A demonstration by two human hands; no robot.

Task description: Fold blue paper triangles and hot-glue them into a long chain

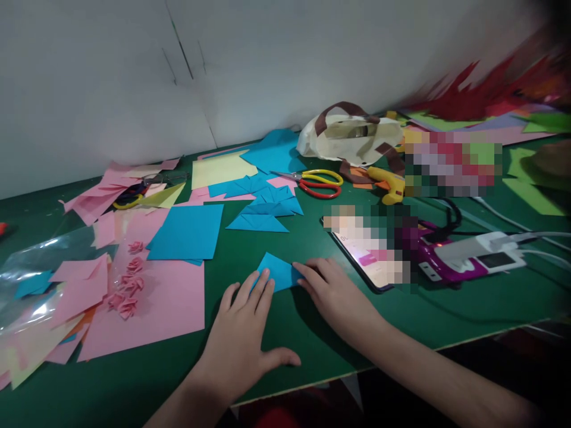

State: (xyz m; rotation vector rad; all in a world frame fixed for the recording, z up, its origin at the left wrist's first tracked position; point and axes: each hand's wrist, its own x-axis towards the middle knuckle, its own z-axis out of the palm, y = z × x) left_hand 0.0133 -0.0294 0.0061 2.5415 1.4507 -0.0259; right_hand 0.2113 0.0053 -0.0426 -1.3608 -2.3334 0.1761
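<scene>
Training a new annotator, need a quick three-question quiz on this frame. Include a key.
1. What colour is the paper that the left hand and the right hand are touching?
2. True or false: the right hand is nearer the phone than the left hand is.
3. Which of these is the glue gun nearest?
A) the bag
B) the left hand
C) the pink paper roses

Key
1. Blue
2. True
3. A

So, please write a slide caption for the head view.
On a green table, left hand rests on blue paper, right hand touches its edge; red-and-yellow scissors lie beyond.
</scene>
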